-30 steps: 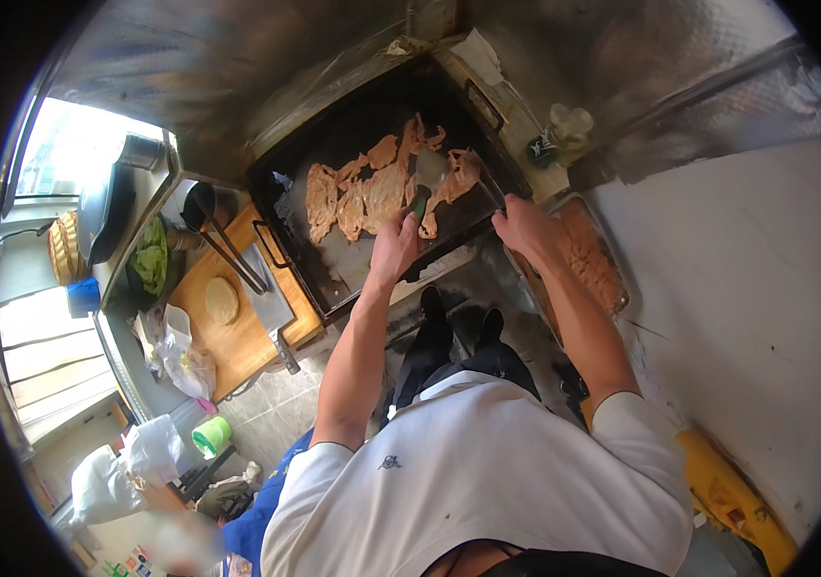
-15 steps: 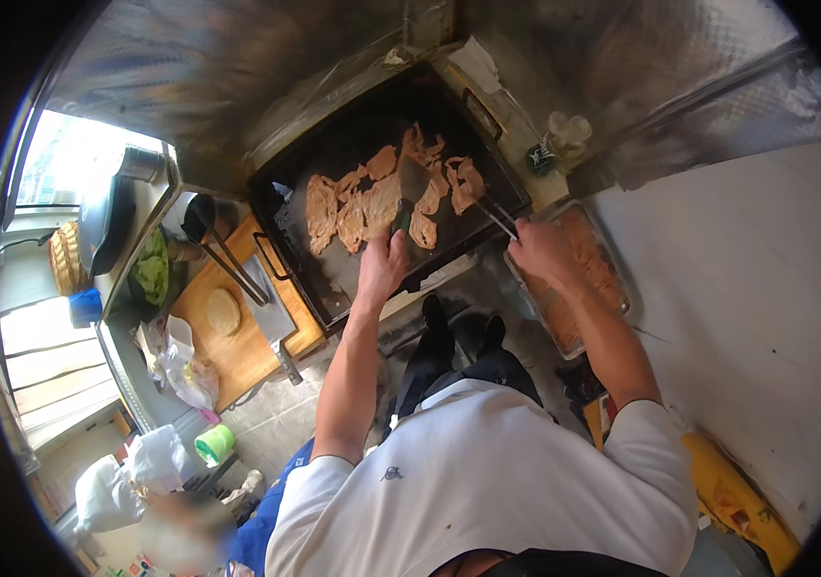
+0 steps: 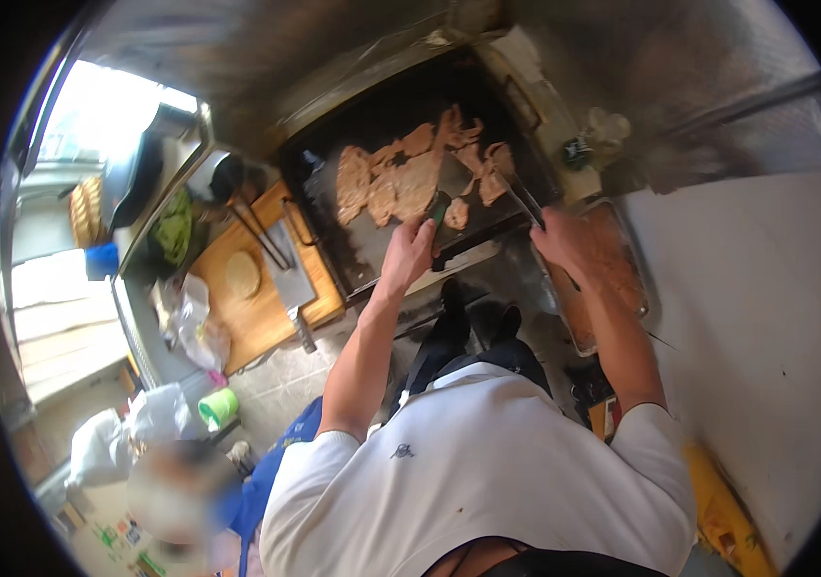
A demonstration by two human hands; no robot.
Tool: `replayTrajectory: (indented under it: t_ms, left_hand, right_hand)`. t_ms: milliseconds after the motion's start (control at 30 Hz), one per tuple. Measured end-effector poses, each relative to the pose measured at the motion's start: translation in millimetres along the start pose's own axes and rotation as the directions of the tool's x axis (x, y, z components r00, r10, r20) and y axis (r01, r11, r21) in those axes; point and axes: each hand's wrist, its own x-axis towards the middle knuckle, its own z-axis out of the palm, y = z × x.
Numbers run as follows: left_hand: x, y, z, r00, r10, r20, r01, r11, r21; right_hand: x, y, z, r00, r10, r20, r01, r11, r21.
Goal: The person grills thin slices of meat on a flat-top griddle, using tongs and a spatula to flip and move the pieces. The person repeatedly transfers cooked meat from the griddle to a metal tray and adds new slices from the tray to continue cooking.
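Several flat slices of reddish-brown meat point(image 3: 401, 188) lie spread over a large black griddle point(image 3: 353, 258). My left hand point(image 3: 410, 255) is closed round the dark green handle of a spatula point(image 3: 440, 210). Its metal blade reaches in among the slices, right of the middle. My right hand point(image 3: 564, 240) grips metal tongs point(image 3: 524, 199), whose tips are at a meat piece point(image 3: 495, 173) by the griddle's right side. Blur hides whether the tips pinch that piece.
Beneath my right forearm is a metal tray point(image 3: 639, 258) of orange-red meat. Left of the griddle, a wooden board point(image 3: 221, 332) bears a cleaver point(image 3: 292, 279) and a round pale disc point(image 3: 243, 275). Another person point(image 3: 276, 462) in blue is at lower left.
The whole view has shifted, so the griddle appears farther right and slightly higher. Both hands keep their grips, and the spatula and tongs stay at nearly the same places among the meat.
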Motion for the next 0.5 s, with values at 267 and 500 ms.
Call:
replayTrajectory:
  t_ms: [267,500]
  left_hand:
    - [-155.4,-15.0,-107.9,0.938,0.256,-0.235,0.073,0.517,0.853]
    - [-74.1,-30.8,-181.6,0.917,0.317,-0.242,0.102,0.400,0.911]
  right_hand:
    - [-38.5,16.0,-6.9,0.987,0.082,-0.136,0.007,0.833,0.553]
    - [-65.4,6.2,-25.6,1.000,0.022,-0.011,-0.004,0.590,0.807]
